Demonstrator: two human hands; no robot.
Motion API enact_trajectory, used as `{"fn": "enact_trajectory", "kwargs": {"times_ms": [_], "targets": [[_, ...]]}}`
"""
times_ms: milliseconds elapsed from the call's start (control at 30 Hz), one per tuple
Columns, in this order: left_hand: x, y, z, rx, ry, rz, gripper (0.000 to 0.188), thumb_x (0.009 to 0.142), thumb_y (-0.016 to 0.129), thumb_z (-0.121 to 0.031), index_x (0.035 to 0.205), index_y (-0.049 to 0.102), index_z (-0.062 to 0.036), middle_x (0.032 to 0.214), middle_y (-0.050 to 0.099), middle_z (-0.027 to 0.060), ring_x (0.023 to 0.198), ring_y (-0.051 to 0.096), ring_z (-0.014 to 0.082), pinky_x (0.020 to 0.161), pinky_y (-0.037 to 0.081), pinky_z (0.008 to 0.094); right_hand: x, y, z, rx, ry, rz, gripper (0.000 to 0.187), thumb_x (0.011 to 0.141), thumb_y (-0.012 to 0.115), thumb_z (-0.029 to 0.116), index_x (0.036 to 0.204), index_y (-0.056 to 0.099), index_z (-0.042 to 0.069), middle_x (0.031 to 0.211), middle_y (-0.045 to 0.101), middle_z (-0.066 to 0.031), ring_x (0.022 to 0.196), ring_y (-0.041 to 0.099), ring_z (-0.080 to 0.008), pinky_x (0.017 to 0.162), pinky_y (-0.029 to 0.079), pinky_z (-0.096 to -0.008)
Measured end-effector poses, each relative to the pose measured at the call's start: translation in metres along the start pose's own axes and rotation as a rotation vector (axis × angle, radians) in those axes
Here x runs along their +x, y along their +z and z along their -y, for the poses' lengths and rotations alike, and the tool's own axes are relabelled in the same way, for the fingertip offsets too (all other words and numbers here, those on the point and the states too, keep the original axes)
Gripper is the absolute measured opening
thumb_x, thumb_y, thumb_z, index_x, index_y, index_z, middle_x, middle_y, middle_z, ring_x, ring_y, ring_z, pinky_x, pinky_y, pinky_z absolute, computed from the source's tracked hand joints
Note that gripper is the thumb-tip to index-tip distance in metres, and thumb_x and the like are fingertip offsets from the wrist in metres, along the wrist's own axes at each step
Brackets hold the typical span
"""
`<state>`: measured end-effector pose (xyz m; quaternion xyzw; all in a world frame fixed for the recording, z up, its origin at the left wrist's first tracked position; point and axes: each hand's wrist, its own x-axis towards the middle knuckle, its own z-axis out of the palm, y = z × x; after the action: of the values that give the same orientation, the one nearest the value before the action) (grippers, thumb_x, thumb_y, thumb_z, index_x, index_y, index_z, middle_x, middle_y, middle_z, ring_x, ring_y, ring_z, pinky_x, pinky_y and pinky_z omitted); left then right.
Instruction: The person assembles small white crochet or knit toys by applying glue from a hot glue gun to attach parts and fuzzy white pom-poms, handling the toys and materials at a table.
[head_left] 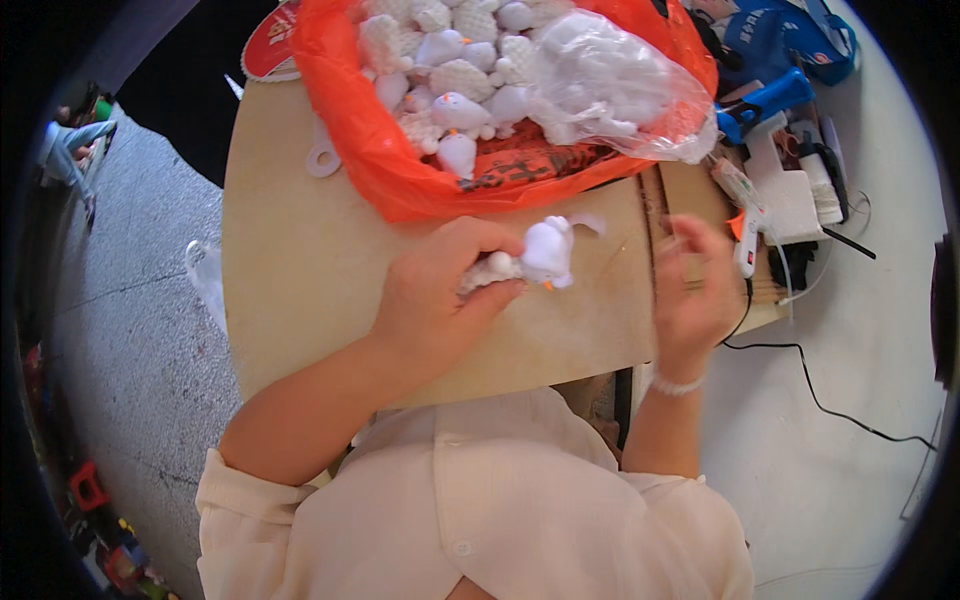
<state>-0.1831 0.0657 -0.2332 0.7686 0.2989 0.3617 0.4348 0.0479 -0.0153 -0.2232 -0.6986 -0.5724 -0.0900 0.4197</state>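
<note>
Between the thumb and fingers of my left hand (430, 285) is a small white stuffed toy (547, 250), with a smooth head, a tiny orange beak and a nubbly body. It is held just above the wooden tabletop (300, 290), head pointing right. My right hand (697, 295) is raised over the table's right side, apart from the toy. Motion smears its fingers, so I cannot make out whether they hold anything. Beyond both hands, an orange plastic bag (365, 165) lies opened, filled with several similar white toys (460, 110).
Clear plastic wrap (620, 85) covers part of the bag's contents. To the right sit a white switch-bearing device (746, 245) with a black cord (800, 350), a blue-handled tool (775, 105), a white box (785, 190) and a blue bag (790, 40). Grey floor (140, 300) borders the left.
</note>
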Motion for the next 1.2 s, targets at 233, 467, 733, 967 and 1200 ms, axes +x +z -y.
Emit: {"fn": "enact_trajectory", "kwargs": {"times_ms": [233, 467, 733, 967, 1200], "targets": [[0.003, 0.012, -0.007, -0.224, -0.170, -0.008, 0.030, 0.076, 0.073, 0.000, 0.103, 0.059, -0.0046, 0.089, 0.061, 0.0066, 0.079, 0.060, 0.0170, 0.069, 0.048, 0.0295, 0.039, -0.072, -0.123, -0.723, 0.625, 0.126, 0.046, 0.087, 0.063, 0.045, 0.097, 0.067, 0.001, 0.087, 0.068, -0.0118, 0.078, 0.063, -0.0266, 0.074, 0.049, -0.0349], [0.005, 0.006, -0.005, -0.215, -0.164, 0.067, 0.027, 0.081, 0.067, 0.006, 0.102, 0.053, -0.0034, 0.096, 0.058, 0.0012, 0.083, 0.054, 0.0068, 0.072, 0.045, 0.0224, 0.027, -0.086, -0.165, 0.271, 0.719, -0.048, 0.044, 0.083, 0.071, 0.029, 0.107, 0.059, -0.006, 0.089, 0.063, -0.0089, 0.069, 0.058, -0.0176, 0.065, 0.047, -0.0267], [0.010, 0.020, -0.010, -0.233, -0.194, -0.021, 0.027, 0.079, 0.071, -0.002, 0.101, 0.055, -0.0048, 0.085, 0.061, 0.0052, 0.076, 0.059, 0.0130, 0.067, 0.047, 0.0270, 0.024, -0.091, -0.046, 0.892, 0.667, 0.137, 0.051, 0.076, 0.066, 0.019, 0.118, 0.047, -0.003, 0.092, 0.060, -0.0120, 0.073, 0.060, -0.0184, 0.059, 0.052, -0.0311], [-0.002, 0.002, 0.001, -0.299, -0.140, -0.067, 0.027, 0.077, 0.072, -0.001, 0.098, 0.056, -0.0054, 0.087, 0.062, 0.0058, 0.075, 0.060, 0.0144, 0.067, 0.047, 0.0276, -0.004, -0.029, 0.028, 1.444, 0.703, 0.214, 0.048, 0.074, 0.068, 0.020, 0.115, 0.050, 0.002, 0.108, 0.058, -0.0180, 0.090, 0.058, -0.0292, 0.063, 0.056, -0.0333], [-0.015, -0.041, 0.007, -0.012, 0.047, -0.250, 0.025, 0.074, 0.071, 0.004, 0.093, 0.057, -0.0043, 0.087, 0.059, 0.0069, 0.076, 0.059, 0.0180, 0.066, 0.047, 0.0293, -0.041, -0.014, 0.081, 1.279, 0.332, 0.335, 0.028, 0.081, 0.066, 0.021, 0.097, 0.054, 0.002, 0.093, 0.061, -0.0207, 0.086, 0.059, -0.0304, 0.059, 0.053, -0.0368]]}}
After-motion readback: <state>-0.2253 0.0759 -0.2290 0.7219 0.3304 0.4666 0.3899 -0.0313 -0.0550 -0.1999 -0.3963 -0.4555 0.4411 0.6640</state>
